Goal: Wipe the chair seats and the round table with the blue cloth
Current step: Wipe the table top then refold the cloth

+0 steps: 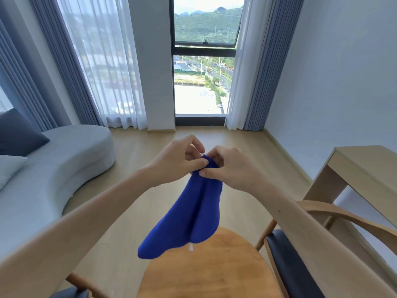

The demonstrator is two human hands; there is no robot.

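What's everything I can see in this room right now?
blue cloth: one, deep blue, hanging from both hands over the table
round table: one, light wood, below the cloth
chairs: two, wood with dark seats, one right, one lower left
sofa: one, pale grey, left
cushions: two, dark blue and white, on the sofa
desk: one, light wood, right
curtains: grey-blue, with white sheers, flanking the window
left hand: pinches the cloth's top
right hand: pinches the cloth's top

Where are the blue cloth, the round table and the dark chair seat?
blue cloth [193,214]: head view, middle of its hanging part.
round table [214,269]: head view, bare wooden top.
dark chair seat [287,261]: head view, cushion surface.
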